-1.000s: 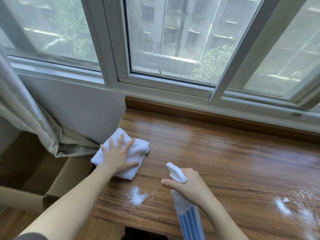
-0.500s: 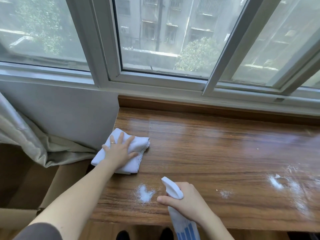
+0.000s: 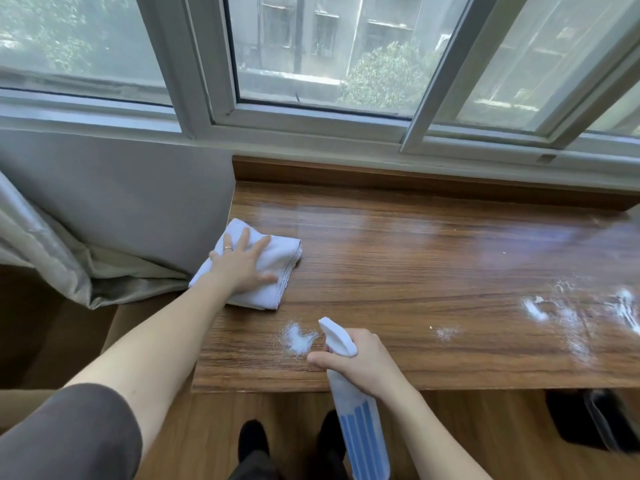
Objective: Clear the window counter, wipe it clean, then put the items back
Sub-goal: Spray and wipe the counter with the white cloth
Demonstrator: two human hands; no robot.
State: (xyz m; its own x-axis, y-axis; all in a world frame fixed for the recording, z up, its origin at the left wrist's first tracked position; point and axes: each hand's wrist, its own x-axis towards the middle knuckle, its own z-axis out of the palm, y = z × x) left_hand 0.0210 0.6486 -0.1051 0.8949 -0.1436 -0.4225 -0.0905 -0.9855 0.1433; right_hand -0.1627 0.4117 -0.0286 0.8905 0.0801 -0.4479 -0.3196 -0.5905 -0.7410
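The window (image 3: pixel 311 50) fills the top of the view, its pale frame running along the back of the counter (image 3: pixel 433 258), a wood-grain slab butted against a grey wall (image 3: pixel 138 188) on the left. No items stand on the part of the counter in view, so the clearing looks done and the wiping is the step in hand. A curtain (image 3: pixel 45 251) bunches in the corner below the wall, off the work surface.

The cloth (image 3: pixel 277 254), white and folded into a thick pad, lies at the counter's left end, its outer corner hanging just past the edge. The left hand (image 3: pixel 242 268) lies flat on it, fingers spread and straight, pressing rather than gripping; a flat palm likely spreads the pressure and lets the pad slide as one piece.

The bottle (image 3: pixel 360 420), white with blue stripes, hangs over the front edge, nozzle aimed at the wood. The right hand (image 3: pixel 363 362) wraps its neck, forefinger out front at the trigger, presumably so it can spray without regripping.

White foam (image 3: pixel 298 337) sits just ahead of the nozzle, between bottle and cloth; a fainter spot (image 3: pixel 446 332) lies to the right, and larger smears (image 3: pixel 571 313) well apart at the far right, all unwiped
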